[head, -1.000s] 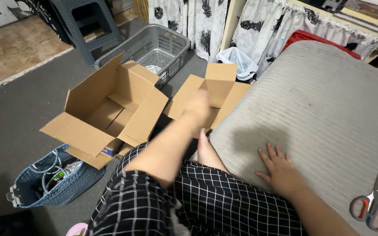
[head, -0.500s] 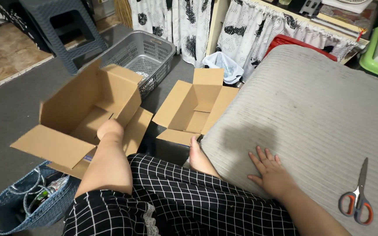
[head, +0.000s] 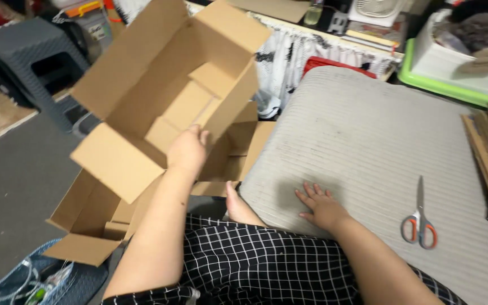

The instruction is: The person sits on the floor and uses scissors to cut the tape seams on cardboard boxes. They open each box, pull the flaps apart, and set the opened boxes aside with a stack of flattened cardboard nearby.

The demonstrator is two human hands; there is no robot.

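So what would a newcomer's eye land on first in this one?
The big open cardboard box, raised at upper left, gripped at an edge by the left hand. Then the right hand, pressed flat on the ribbed grey cushion, with orange-handled scissors lying to its right.

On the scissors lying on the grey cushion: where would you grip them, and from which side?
Grip the scissors at the orange-and-grey handle loops, coming from the near side, toward the person. They lie flat on the cushion, blades shut and pointing away, handles nearest. The right hand rests flat beside them; the left hand holds the box.
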